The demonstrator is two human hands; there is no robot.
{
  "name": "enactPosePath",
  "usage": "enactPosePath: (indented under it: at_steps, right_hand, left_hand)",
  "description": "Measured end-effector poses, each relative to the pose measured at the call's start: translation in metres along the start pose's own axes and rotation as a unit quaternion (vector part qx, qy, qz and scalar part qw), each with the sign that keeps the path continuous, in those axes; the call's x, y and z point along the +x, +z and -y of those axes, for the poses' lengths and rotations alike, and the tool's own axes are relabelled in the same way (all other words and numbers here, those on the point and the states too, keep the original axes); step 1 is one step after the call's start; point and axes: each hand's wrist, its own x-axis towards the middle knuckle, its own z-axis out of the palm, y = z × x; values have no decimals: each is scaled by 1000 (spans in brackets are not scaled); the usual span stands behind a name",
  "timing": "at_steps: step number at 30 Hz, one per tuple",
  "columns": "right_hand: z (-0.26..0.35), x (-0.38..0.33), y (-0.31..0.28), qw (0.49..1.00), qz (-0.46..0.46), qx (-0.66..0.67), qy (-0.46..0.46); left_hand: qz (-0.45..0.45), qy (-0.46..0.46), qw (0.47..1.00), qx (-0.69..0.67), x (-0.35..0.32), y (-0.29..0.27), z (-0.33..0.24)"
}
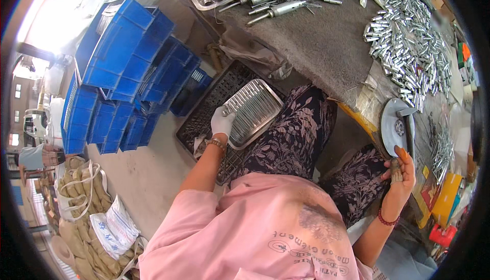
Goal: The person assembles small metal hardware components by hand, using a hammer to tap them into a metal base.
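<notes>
My left hand (223, 122), in a white glove, is closed with its fingertips at the near-left side of a shallow metal tray (278, 104). Many thin silvery rods (252, 111) lie side by side in that tray; what the fingers pinch there is too small to make out. The tray rests on a black plastic crate (191, 124) beside my leg. My right hand (402, 174) is raised at the bench edge, with an orange and greyish coverings on its fingers. Its fingers are apart, nothing visible between them. Just beyond it stands a round white dish (390, 132) with metal parts on it.
Stacked blue plastic bins (117, 55) rise at the left. The workbench (326, 45) carries a heap of small metal tubes (408, 50), metal tools (286, 8) and thin pins (443, 147). Brown sacks (84, 188) lie at lower left. A yellow box (447, 193) sits far right.
</notes>
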Motion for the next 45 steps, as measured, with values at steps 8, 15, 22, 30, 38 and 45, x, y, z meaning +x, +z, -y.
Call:
enactPosePath:
  at_steps: [8, 15, 22, 30, 38, 45]
  right_hand:
    - [-7, 4, -8, 1000, 10, -6, -7]
    - [8, 1, 1, 999, 20, 18, 29]
    - [32, -3, 16, 996, 21, 52, 62]
    - [46, -22, -7, 996, 53, -46, -54]
    - [42, -27, -85, 940, -143, -271, -150]
    - [-7, 26, -185, 766, -265, -570, -136]
  left_hand:
    - [-33, 35, 990, 130, -4, 1, -31]
    - [-181, 206, 961, -14, 17, -25, -97]
    - [-19, 553, 828, -89, -90, 2, -323]
    - [51, 764, 632, 118, -113, 129, -433]
    - [115, 716, 675, 138, -116, 131, -438]
    - [246, 715, 650, 76, -190, 73, -420]
